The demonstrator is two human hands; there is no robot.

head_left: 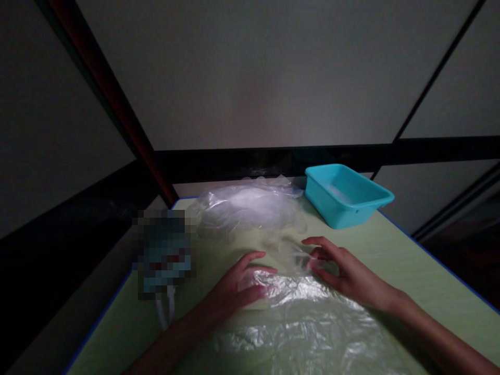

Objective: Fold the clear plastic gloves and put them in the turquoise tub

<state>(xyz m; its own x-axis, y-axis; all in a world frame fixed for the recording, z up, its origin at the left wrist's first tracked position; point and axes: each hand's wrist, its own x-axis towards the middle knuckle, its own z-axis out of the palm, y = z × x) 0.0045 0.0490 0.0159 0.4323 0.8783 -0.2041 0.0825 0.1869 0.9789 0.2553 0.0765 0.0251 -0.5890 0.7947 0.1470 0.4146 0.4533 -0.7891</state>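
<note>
A thin, clear plastic sheet or bag (308, 328), wrinkled and shiny, lies flat on the table in front of me. My left hand (248, 278) is at its far left part, fingers stretched and apart, with some film around the thumb and fingertips. On the other side, my right hand (332, 265) has its thumb and fingers curled together on a loose piece of clear plastic (295, 255), with the index finger held out. Whether that piece belongs to the sheet, I cannot tell. Beyond both hands sits a loose pile of clear plastic (250, 205).
A turquoise plastic basin (332, 208) stands at the back right of the pale green table (422, 271), which has a blue edge. At the left edge is a pixelated object (164, 255) with white straps. Pale panels (265, 78) rise behind the table.
</note>
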